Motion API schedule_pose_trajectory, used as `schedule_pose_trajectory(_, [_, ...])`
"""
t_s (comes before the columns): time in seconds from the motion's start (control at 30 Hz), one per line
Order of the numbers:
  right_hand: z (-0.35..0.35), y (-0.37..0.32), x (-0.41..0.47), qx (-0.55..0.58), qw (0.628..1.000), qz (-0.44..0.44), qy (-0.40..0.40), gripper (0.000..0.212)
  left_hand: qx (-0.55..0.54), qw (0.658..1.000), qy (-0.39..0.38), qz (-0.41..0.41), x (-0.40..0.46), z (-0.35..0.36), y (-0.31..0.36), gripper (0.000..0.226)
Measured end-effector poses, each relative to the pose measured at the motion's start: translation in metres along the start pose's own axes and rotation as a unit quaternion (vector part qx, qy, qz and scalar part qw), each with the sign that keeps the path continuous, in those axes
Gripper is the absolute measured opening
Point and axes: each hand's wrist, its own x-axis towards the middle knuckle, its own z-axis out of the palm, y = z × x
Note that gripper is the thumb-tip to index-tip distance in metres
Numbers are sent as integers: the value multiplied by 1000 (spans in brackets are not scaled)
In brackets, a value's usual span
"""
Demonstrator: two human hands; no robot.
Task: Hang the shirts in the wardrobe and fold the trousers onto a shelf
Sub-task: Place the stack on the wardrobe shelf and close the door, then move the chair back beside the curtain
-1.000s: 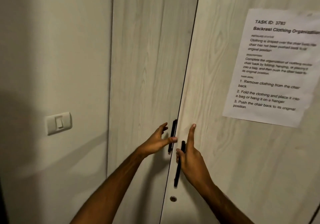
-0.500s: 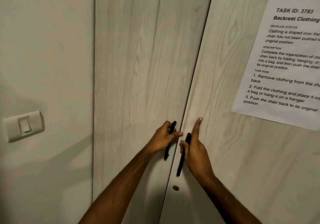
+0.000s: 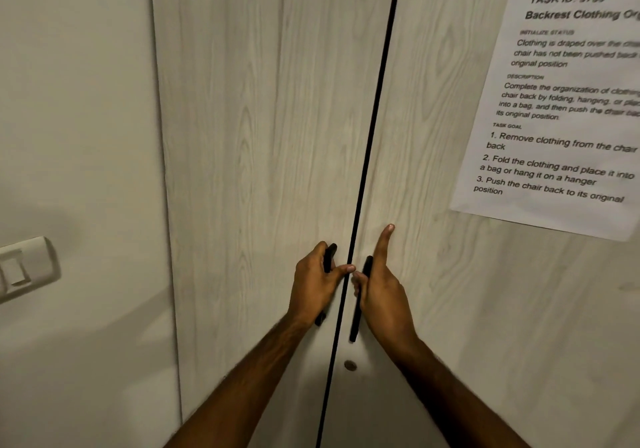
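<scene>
Two pale wood-grain wardrobe doors are being seen from close up, and the dark gap (image 3: 372,143) between them is being taken as the landmark. Just left of the gap, the left door's black handle (image 3: 329,260) is being gripped by the left hand (image 3: 313,290): the fingers are being curled round the bar and the thumb is being laid across toward the gap. Just right of the gap, the right door's black handle (image 3: 356,316) is being held by the right hand (image 3: 382,300), with the thumb being hooked over the bar and the index finger being kept straight, pointing up along the right door (image 3: 467,309). The left door (image 3: 263,136) is being shown shut against the right one, only a thin line being left between them.

A small round lock (image 3: 350,365) is being shown below the handles, just right of the gap. A printed task sheet (image 3: 561,108) is being displayed well right of the gap, on the right door. A light switch (image 3: 24,269) is being seen far left of the gap, on the plain wall. No shirts or trousers are being shown.
</scene>
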Motion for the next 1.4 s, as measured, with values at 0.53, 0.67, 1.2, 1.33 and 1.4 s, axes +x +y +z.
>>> schedule_pose_trajectory(0.53, [-9, 12, 19, -62, 997, 7, -41, 105, 317, 938, -141, 18, 15, -6, 11, 46])
schedule_pose_trajectory(0.67, [-23, 20, 19, -167, 984, -12, -67, 109, 461, 874, -133, 78, -6, -35, 27, 43])
schedule_pose_trajectory(1.2, [21, -68, -105, -142, 899, -372, -183, 86, 700, 696, -44, -151, -251, -189, 82, 74])
schedule_pose_trajectory(1.33, [46, -109, -164, -102, 863, -437, -234, 86, 696, 669, -2, -259, -348, -232, 102, 79])
schedule_pose_trajectory(1.4, [54, -131, -189, -80, 849, -457, -254, 87, 700, 649, 0, -298, -391, -251, 113, 80])
